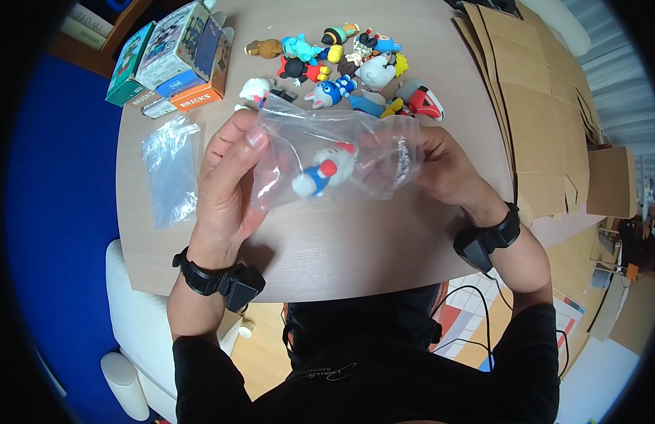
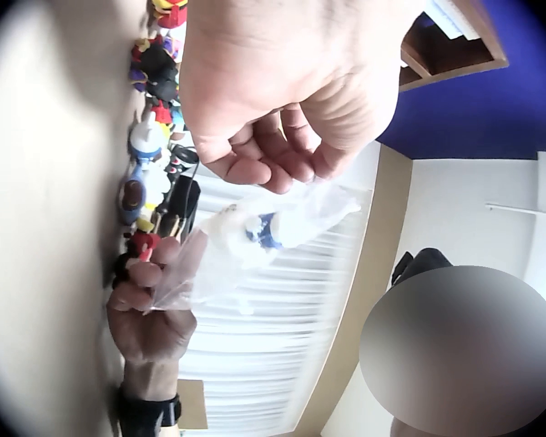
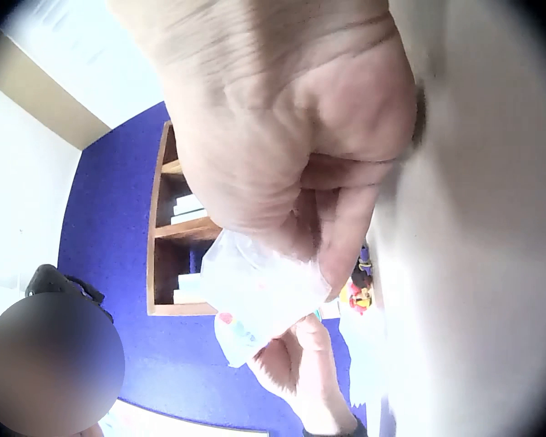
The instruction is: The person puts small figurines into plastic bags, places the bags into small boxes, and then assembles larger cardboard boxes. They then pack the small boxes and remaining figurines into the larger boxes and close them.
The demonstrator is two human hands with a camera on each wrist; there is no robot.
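Between both hands, above the table, stretches a clear plastic bag (image 1: 373, 159). Inside it lies a small toy figurine (image 1: 332, 166), white with a red bow and blue clothes. The left hand (image 1: 228, 169) pinches the bag's left end, thumb in front. At the opposite end, the right hand (image 1: 447, 166) grips the bunched plastic, with some of its fingers hidden behind the film. From the left wrist view, the bag (image 2: 227, 250) spans the gap between the two hands. The right wrist view shows the bag (image 3: 255, 282) below the curled right fingers.
Several toy figurines (image 1: 334, 92) crowd the far part of the table (image 1: 320, 261). A flat clear bag (image 1: 170, 173) lies at the left, near stacked brick boxes (image 1: 179, 56). Folded cardboard (image 1: 546, 120) stands along the right edge.
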